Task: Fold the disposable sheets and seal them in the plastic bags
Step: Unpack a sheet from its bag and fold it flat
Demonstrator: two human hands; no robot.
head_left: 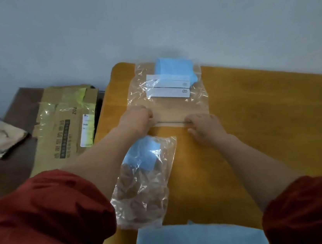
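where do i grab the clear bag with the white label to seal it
Pinch the clear labelled plastic bag by its near zip strip, from your side, where left hand and right hand are: it lies flat, folded blue sheet at far end.

1. Right side of the table (273, 120) is bare wood, loads of room past my right hand (205, 126).
2. Crumpled bag (143, 184) blocks the middle, close against my left forearm (99, 151).
3. Blue sheet (199, 240) covers the near edge.
4. Wall (164, 20) rises right behind the flat bag (169, 100).

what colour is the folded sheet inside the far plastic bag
Light blue; the folded sheet shows best in the head view.
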